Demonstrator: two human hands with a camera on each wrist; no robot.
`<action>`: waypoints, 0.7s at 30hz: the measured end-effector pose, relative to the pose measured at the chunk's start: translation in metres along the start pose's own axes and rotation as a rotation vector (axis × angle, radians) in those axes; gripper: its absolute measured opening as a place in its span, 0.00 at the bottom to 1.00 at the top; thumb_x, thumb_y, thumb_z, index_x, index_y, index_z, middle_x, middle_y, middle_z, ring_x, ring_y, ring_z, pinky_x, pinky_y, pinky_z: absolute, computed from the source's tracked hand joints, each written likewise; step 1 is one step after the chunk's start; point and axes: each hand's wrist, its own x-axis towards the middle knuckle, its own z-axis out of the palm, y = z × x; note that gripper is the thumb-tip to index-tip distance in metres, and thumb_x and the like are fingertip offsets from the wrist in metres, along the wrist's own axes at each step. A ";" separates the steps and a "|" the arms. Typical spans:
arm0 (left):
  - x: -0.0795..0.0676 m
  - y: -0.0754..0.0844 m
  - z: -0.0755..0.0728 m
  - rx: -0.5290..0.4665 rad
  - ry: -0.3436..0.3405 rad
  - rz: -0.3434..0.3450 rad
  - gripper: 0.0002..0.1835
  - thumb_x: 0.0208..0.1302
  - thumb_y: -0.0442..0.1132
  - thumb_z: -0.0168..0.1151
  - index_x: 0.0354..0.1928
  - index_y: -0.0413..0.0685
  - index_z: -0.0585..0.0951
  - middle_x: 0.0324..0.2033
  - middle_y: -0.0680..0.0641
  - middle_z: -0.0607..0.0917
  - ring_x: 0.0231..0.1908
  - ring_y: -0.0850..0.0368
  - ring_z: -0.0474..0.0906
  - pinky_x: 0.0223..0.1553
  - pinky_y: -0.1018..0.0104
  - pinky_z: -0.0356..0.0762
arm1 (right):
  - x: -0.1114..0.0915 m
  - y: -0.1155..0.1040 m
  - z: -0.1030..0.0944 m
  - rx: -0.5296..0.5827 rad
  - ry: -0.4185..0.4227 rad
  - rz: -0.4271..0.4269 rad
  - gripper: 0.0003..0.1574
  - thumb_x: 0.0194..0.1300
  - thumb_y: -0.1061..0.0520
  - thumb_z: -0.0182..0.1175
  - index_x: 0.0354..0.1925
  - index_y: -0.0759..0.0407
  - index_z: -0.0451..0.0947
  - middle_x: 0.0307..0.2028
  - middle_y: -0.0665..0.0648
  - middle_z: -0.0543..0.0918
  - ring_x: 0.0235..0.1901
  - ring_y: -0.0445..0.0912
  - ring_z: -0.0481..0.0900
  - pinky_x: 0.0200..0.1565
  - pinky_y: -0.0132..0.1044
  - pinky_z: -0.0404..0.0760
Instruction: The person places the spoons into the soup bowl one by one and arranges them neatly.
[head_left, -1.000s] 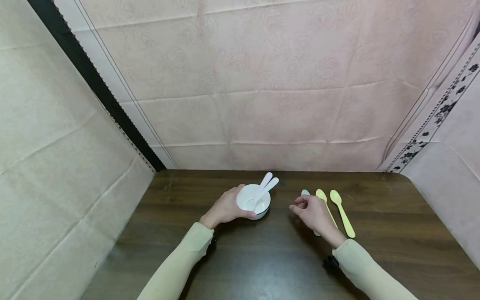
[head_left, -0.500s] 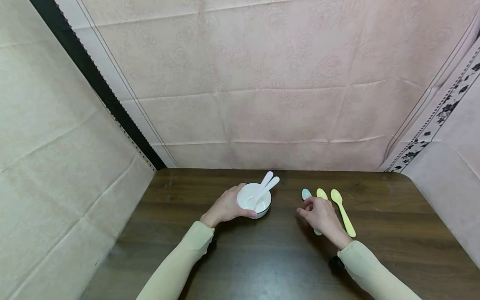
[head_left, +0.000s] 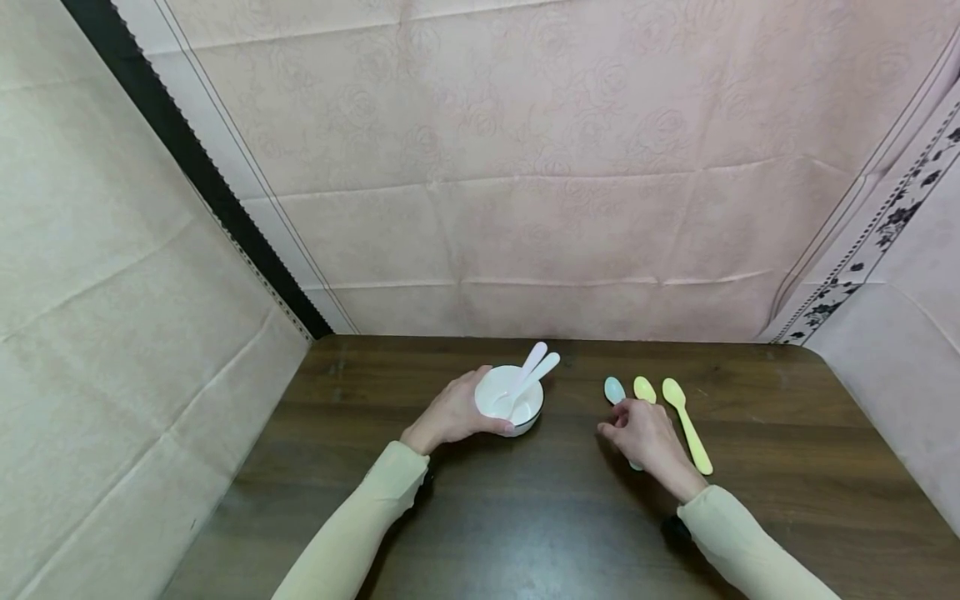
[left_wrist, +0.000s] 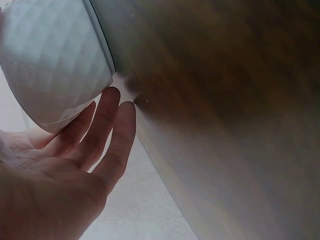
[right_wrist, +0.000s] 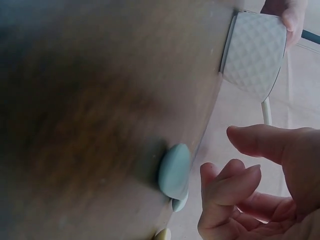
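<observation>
My left hand (head_left: 457, 410) holds a small white bowl (head_left: 492, 388) by its side, thumb at the near side. The left wrist view shows the bowl's diamond-textured wall (left_wrist: 55, 55) against the fingers. Two pale spoons lean in the bowl, a lilac one (head_left: 535, 356) and a whitish one (head_left: 547, 365). My right hand (head_left: 648, 435) hovers over a light blue spoon (head_left: 614, 389), hiding its middle. In the right wrist view the thumb stands apart from the loosely bent fingers, nothing between them, and the blue spoon (right_wrist: 175, 171) lies apart from them.
To the right of the blue spoon lie a yellow spoon (head_left: 644, 388), partly covered by the right hand, and another yellow spoon (head_left: 690, 429) in full view. The dark wooden table (head_left: 495, 517) ends at the back against a pale cloth wall (head_left: 555, 233).
My right hand has drawn a little to the right and nearer, baring more of the blue spoon's bowl end. In the last half second it barely moves. The left hand stays on the bowl.
</observation>
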 end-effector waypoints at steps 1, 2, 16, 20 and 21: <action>0.000 0.000 0.000 0.002 0.000 0.002 0.59 0.46 0.65 0.88 0.79 0.54 0.70 0.63 0.46 0.84 0.59 0.49 0.80 0.61 0.48 0.79 | 0.000 0.001 0.000 0.000 0.000 -0.001 0.18 0.65 0.54 0.77 0.45 0.67 0.88 0.31 0.55 0.88 0.34 0.47 0.84 0.38 0.43 0.81; 0.000 0.000 0.000 0.003 0.000 0.004 0.59 0.47 0.65 0.88 0.78 0.54 0.70 0.63 0.47 0.84 0.59 0.49 0.80 0.61 0.48 0.79 | 0.000 0.003 0.001 -0.001 0.002 -0.008 0.18 0.64 0.54 0.77 0.45 0.67 0.88 0.32 0.55 0.88 0.33 0.48 0.84 0.37 0.43 0.82; -0.001 0.000 0.000 -0.002 0.000 0.016 0.57 0.47 0.64 0.88 0.77 0.56 0.71 0.61 0.47 0.84 0.58 0.49 0.80 0.61 0.48 0.79 | -0.002 0.004 0.002 -0.006 -0.016 -0.037 0.11 0.62 0.55 0.78 0.33 0.61 0.88 0.26 0.51 0.88 0.29 0.44 0.82 0.33 0.40 0.78; -0.001 0.000 0.000 -0.004 0.002 0.017 0.57 0.47 0.64 0.88 0.77 0.55 0.71 0.61 0.47 0.84 0.58 0.50 0.80 0.60 0.48 0.80 | -0.001 0.003 0.005 -0.003 -0.026 -0.061 0.11 0.63 0.55 0.77 0.30 0.59 0.87 0.24 0.50 0.87 0.27 0.43 0.79 0.31 0.39 0.76; -0.001 0.001 0.000 -0.004 0.001 0.016 0.57 0.47 0.64 0.88 0.77 0.55 0.71 0.61 0.47 0.84 0.58 0.49 0.80 0.60 0.48 0.80 | -0.001 0.004 0.006 -0.004 -0.029 -0.066 0.11 0.63 0.55 0.77 0.29 0.59 0.87 0.23 0.50 0.86 0.27 0.43 0.79 0.31 0.39 0.76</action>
